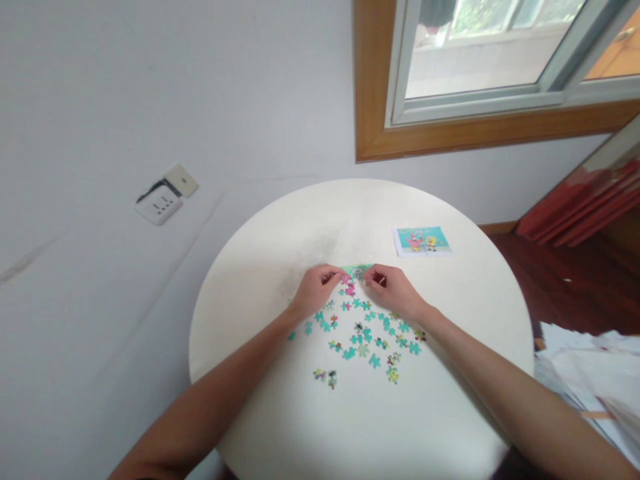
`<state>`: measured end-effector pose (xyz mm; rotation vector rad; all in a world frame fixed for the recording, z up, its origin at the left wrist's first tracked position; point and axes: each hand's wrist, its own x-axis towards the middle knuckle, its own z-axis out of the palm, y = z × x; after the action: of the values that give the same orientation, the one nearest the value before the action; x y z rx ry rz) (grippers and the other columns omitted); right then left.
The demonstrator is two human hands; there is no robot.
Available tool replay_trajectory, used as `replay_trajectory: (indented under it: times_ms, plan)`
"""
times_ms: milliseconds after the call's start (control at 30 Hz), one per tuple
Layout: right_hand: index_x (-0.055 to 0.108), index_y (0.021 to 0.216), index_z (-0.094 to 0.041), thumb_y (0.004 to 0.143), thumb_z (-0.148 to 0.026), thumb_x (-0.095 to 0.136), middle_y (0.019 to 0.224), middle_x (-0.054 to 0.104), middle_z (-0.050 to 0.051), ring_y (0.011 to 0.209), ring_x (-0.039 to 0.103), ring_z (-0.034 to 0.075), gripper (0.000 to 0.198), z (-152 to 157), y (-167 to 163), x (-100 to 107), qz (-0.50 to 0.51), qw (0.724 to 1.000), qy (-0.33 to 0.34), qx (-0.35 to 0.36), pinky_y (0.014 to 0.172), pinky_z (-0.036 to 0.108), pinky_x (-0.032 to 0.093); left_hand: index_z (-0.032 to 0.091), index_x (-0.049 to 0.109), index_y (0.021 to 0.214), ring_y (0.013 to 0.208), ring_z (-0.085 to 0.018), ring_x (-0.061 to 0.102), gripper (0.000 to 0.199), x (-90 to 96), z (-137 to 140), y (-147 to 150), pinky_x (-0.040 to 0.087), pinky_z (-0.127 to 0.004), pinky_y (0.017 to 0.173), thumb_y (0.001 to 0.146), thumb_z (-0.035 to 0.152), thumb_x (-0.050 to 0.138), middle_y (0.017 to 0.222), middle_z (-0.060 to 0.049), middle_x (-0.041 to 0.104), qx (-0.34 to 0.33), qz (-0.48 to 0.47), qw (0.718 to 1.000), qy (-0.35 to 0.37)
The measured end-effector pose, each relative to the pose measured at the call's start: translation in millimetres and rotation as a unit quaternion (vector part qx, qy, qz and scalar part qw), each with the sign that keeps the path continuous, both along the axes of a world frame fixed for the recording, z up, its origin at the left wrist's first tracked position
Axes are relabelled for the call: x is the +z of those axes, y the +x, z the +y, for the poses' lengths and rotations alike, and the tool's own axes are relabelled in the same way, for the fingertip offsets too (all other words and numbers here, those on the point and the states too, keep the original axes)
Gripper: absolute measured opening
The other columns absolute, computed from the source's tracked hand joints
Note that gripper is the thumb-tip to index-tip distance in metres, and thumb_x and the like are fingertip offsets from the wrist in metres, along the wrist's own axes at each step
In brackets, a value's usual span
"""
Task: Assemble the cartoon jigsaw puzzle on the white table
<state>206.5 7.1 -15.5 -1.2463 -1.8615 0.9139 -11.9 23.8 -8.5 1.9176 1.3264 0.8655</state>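
Two bare hands at the middle of the frame, one round white table. The left hand has thumb and index tip drawn together over the left part of one joined puzzle strip; the right hand is curled at the strip's right end, thumb near the index. Can't tell if either is actually pinching anything, the tips are too small.

Just below the strip there's a pink puzzle cluster, then loose puzzle pieces spread toward lower centre. My count is thirty-odd, mostly teal; some touch or sit by the arms, so no exact number. Two lie side by side at the lower left of the spread.

One picture card right of centre shows two cartoon characters, pink and yellow. Its top-left lettering is too tiny to read. Two wall plates, left side.
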Motion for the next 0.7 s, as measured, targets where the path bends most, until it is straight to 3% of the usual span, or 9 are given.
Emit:
replay_trajectory:
  times_ms: [200, 467, 600, 700]
  plan:
    - [0.067, 0.09, -0.019, 0.084, -0.024, 0.061, 0.085, 0.067, 0.004, 0.076, 0.058, 0.015, 0.01, -8.1, -12.7, 5.2, -0.008, 0.999, 0.044, 0.008, 0.071, 0.027, 0.045, 0.015, 0.074, 0.087, 0.074, -0.016, 0.067, 0.019, 0.6, -7.9, 5.8, 0.051, -0.024, 0.07, 0.086, 0.026, 0.058, 0.084, -0.004, 0.075, 0.018, -0.057, 0.998, -0.021]
    - [0.066, 0.085, -0.016, 0.08, -0.034, 0.068, 0.073, 0.067, 0.003, 0.065, 0.058, 0.013, 0.019, -12.1, -28.5, 1.0, 0.218, 0.972, -0.083, -0.003, 0.064, 0.027, 0.047, 0.015, 0.075, 0.088, 0.076, -0.017, 0.068, 0.02, 2.1, -17.3, 13.1, 0.053, -0.025, 0.071, 0.086, 0.027, 0.059, 0.085, -0.004, 0.075, 0.019, -0.102, 0.994, -0.033]
    - [0.068, 0.082, -0.014, 0.076, -0.034, 0.069, 0.069, 0.067, 0.003, 0.061, 0.056, 0.013, 0.021, -7.1, -24.7, -0.7, 0.22, 0.97, -0.1, -0.029, 0.059, 0.026, 0.045, 0.018, 0.075, 0.096, 0.079, -0.017, 0.067, 0.019, 5.0, -13.0, 7.2, 0.052, -0.027, 0.072, 0.089, 0.027, 0.059, 0.092, -0.005, 0.075, -0.003, -0.03, 1.0, -0.005]
    - [0.069, 0.08, -0.014, 0.073, -0.032, 0.069, 0.068, 0.067, 0.003, 0.062, 0.056, 0.013, 0.02, -2.7, -19.4, -1.8, 0.216, 0.97, -0.103, -0.052, 0.059, 0.025, 0.045, 0.023, 0.075, 0.099, 0.095, -0.02, 0.065, 0.016, 5.9, -4.0, -3.4, 0.047, -0.035, 0.092, 0.086, 0.02, 0.065, 0.1, -0.004, 0.074, -0.07, 0.068, 0.992, 0.085]
